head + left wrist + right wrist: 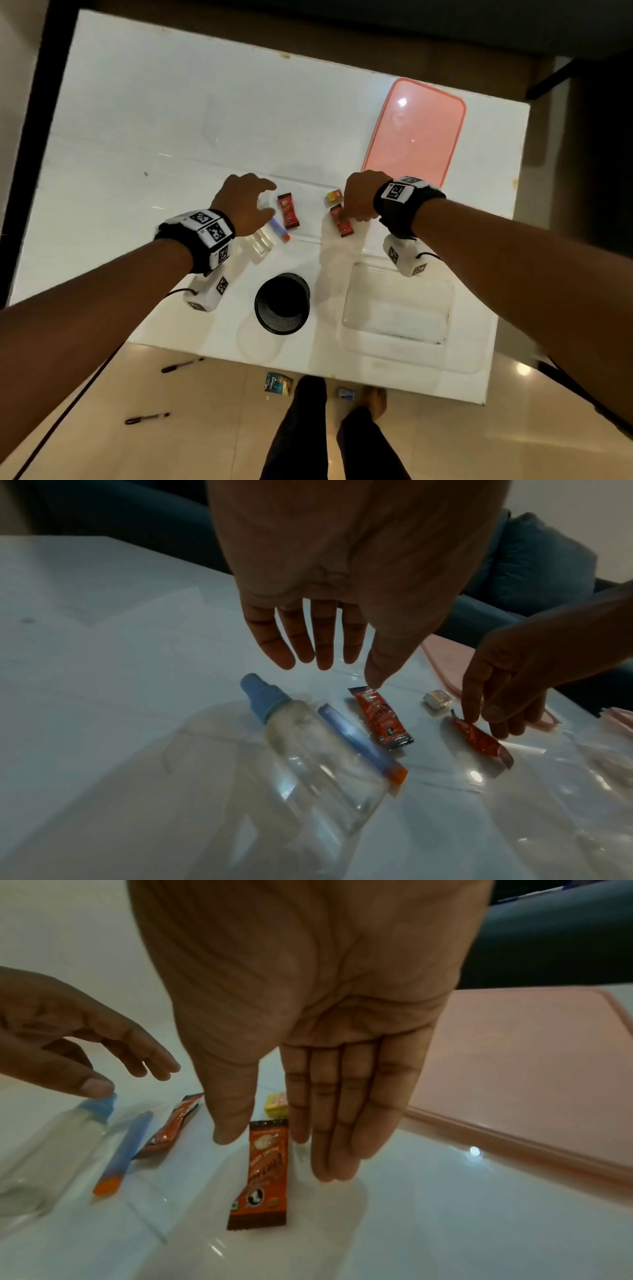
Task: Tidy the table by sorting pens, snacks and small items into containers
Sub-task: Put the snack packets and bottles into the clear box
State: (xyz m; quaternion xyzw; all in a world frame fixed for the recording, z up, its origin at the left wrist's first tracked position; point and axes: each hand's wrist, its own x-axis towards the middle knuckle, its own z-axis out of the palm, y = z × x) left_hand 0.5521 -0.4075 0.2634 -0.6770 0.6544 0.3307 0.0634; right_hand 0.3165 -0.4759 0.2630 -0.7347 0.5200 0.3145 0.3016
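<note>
My left hand (270,202) hovers open, fingers spread, over a clear bottle (308,745) with a blue cap lying on the white table (137,137). Beside the bottle lie a blue pen (356,739) with an orange end and a red snack packet (287,216). My right hand (263,1137) reaches down with straight fingers to a second red snack packet (265,1175), thumb and fingers either side of its far end. A small yellow box (334,196) sits just beyond. The black mesh cup (282,303) and clear container (397,301) stand near the front edge.
A pink lid (414,133) lies flat at the back right of the table. On the floor by the person's feet lie two black pens (181,365), a blue packet (278,383) and another small item (346,394).
</note>
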